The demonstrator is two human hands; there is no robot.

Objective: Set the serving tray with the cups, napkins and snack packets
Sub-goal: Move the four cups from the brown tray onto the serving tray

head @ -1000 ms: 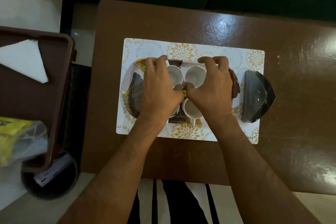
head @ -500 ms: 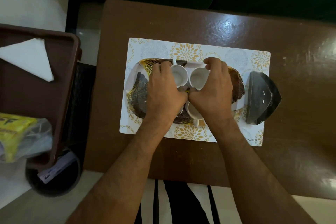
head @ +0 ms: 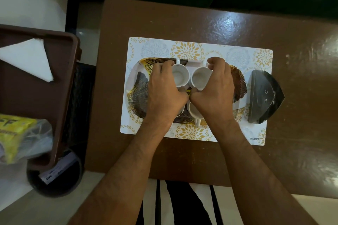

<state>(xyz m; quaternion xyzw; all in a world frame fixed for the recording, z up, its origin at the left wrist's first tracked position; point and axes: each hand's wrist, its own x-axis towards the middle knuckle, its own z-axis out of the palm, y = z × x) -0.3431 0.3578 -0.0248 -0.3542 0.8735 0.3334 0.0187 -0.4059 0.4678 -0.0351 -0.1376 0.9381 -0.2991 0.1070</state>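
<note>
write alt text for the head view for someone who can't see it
Seen from above, a person's left hand and right hand grip white cups clustered on a patterned serving tray, which sits on a floral placemat on a brown table. A dark napkin holder stands right of the tray.

Both hands rest on the tray (head: 136,89), which lies on a patterned mat (head: 188,51) on the table (head: 164,22). The left hand (head: 163,90) curls round the left cup (head: 180,76), the right hand (head: 214,90) round the right cup (head: 200,78). A third cup (head: 194,112) shows below them, perhaps beside a fourth. A dark napkin holder (head: 263,97) stands just right of the tray.
</note>
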